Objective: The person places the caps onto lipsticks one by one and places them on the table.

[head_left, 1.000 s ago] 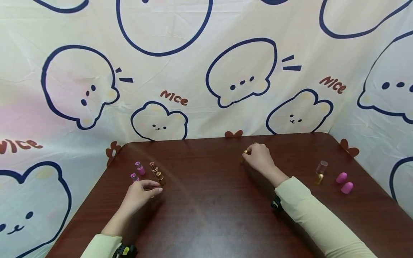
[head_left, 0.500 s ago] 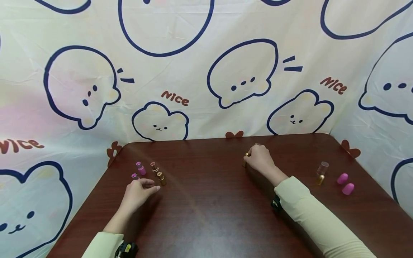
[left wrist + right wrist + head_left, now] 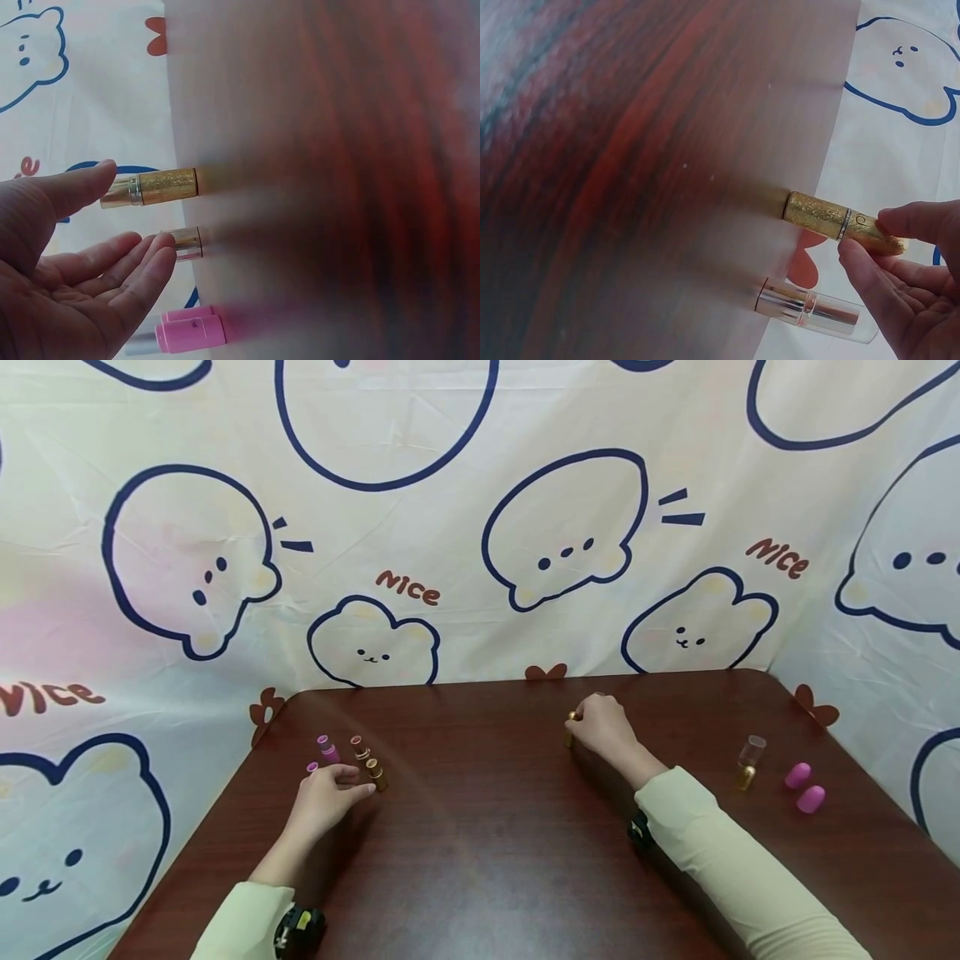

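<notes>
The fingers of the right hand (image 3: 603, 727) are clamped on the upper part of a gold tube (image 3: 814, 214), held upright, presumably so that its base sits squarely on the bench (image 3: 480, 877). A clear-capped tube (image 3: 786, 304) stands just beside it. At the left hand (image 3: 322, 800), I see thumb and fingers apart, near a second gold tube (image 3: 169, 189); whether they touch it, I cannot tell. A rose-gold tube (image 3: 360, 747) stands on that tube's far side, and two pink tubes (image 3: 327, 749) to its left. Well apart at right are a clear cap (image 3: 752, 752), a gold cap (image 3: 746, 778) and two pink caps (image 3: 811, 799); I judge that caps and bodies are set separately to leave space between the groups. The bench is dark reddish-brown and glossy, brightest toward the near side. Pale printed cloth (image 3: 450, 543), lettered "Nice", hangs beyond its far edge and along both sides.
</notes>
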A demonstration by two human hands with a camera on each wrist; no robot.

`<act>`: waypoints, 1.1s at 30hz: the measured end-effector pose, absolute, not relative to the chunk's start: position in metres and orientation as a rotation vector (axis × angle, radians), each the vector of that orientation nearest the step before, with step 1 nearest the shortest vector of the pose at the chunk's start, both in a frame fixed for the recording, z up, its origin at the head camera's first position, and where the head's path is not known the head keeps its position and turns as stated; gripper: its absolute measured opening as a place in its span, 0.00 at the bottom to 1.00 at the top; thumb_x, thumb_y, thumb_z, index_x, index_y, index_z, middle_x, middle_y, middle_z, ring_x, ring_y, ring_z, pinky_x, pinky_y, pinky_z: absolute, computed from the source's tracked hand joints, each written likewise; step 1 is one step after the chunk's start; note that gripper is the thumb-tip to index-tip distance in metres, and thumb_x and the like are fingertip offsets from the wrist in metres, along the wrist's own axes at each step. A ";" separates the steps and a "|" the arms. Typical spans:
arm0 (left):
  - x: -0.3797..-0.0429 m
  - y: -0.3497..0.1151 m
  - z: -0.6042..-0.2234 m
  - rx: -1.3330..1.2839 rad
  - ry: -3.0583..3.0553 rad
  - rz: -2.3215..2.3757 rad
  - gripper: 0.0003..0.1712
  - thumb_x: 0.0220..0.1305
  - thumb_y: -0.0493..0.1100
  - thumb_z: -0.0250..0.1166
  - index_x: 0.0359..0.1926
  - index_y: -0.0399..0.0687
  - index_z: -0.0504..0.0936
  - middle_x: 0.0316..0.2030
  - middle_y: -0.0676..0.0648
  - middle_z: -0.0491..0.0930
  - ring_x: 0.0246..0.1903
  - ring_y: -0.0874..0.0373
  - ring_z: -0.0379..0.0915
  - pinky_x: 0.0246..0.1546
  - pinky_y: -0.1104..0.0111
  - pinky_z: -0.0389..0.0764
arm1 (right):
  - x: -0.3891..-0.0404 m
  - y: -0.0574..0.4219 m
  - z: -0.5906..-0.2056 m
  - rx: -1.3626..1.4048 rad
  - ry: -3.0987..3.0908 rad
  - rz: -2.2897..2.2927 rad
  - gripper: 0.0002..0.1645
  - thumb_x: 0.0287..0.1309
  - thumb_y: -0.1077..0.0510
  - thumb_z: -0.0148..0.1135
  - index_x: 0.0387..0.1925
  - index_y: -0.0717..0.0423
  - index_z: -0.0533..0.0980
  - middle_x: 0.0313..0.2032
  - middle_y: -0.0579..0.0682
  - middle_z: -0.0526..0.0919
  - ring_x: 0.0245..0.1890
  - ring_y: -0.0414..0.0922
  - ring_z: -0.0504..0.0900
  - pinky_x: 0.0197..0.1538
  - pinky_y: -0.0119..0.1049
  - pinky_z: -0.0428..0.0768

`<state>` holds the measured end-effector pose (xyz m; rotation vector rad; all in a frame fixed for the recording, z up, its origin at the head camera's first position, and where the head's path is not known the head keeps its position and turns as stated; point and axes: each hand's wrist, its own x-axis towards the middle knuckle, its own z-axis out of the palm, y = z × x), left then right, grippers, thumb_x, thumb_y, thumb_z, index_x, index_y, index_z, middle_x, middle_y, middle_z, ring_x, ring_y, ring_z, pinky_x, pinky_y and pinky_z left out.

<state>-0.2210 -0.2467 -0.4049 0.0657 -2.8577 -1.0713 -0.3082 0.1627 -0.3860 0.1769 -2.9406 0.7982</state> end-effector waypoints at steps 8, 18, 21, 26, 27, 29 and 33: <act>-0.235 -0.244 -0.403 0.016 -2.893 -1.090 0.24 0.57 0.42 0.71 0.48 0.26 0.79 0.41 0.33 0.82 0.41 0.43 0.80 0.40 0.54 0.80 | -0.309 0.161 -0.386 0.197 -2.935 0.783 0.12 0.59 0.57 0.66 0.24 0.60 0.83 0.24 0.51 0.78 0.26 0.47 0.74 0.25 0.34 0.72; -0.245 -0.237 -0.404 -0.027 -2.943 -0.965 0.15 0.56 0.43 0.72 0.38 0.34 0.82 0.30 0.44 0.80 0.29 0.51 0.72 0.32 0.59 0.75 | -0.309 0.160 -0.386 0.205 -2.930 0.768 0.11 0.59 0.58 0.67 0.24 0.61 0.83 0.22 0.50 0.78 0.24 0.46 0.75 0.25 0.34 0.72; -0.247 -0.235 -0.404 -0.021 -2.947 -0.925 0.13 0.55 0.43 0.73 0.34 0.37 0.82 0.27 0.46 0.79 0.29 0.51 0.71 0.31 0.59 0.72 | -0.309 0.159 -0.386 0.208 -2.931 0.769 0.12 0.59 0.58 0.67 0.23 0.60 0.83 0.21 0.49 0.78 0.24 0.46 0.75 0.25 0.34 0.72; -0.251 -0.235 -0.406 0.010 -2.961 -0.910 0.12 0.54 0.42 0.73 0.33 0.38 0.82 0.28 0.46 0.79 0.30 0.49 0.72 0.33 0.58 0.73 | -0.308 0.159 -0.386 0.205 -2.939 0.768 0.11 0.59 0.58 0.67 0.24 0.60 0.83 0.21 0.49 0.79 0.24 0.46 0.75 0.24 0.34 0.72; -0.252 -0.235 -0.406 0.013 -2.969 -0.911 0.12 0.54 0.42 0.73 0.33 0.38 0.82 0.28 0.46 0.79 0.30 0.49 0.72 0.33 0.58 0.73 | -0.308 0.159 -0.386 0.204 -2.941 0.769 0.11 0.59 0.58 0.67 0.25 0.61 0.83 0.21 0.50 0.78 0.25 0.46 0.75 0.24 0.34 0.72; -0.253 -0.235 -0.407 0.016 -2.985 -0.910 0.12 0.54 0.42 0.73 0.34 0.37 0.82 0.29 0.45 0.78 0.31 0.49 0.71 0.33 0.58 0.73 | -0.308 0.159 -0.385 0.195 -2.947 0.765 0.11 0.59 0.58 0.67 0.24 0.60 0.83 0.21 0.50 0.79 0.26 0.46 0.74 0.24 0.33 0.72; -0.255 -0.235 -0.408 0.020 -3.014 -0.890 0.14 0.55 0.42 0.73 0.35 0.36 0.81 0.31 0.44 0.78 0.33 0.47 0.71 0.35 0.56 0.73 | -0.308 0.158 -0.384 0.185 -2.955 0.752 0.12 0.59 0.57 0.67 0.23 0.59 0.83 0.21 0.49 0.78 0.28 0.47 0.74 0.25 0.34 0.72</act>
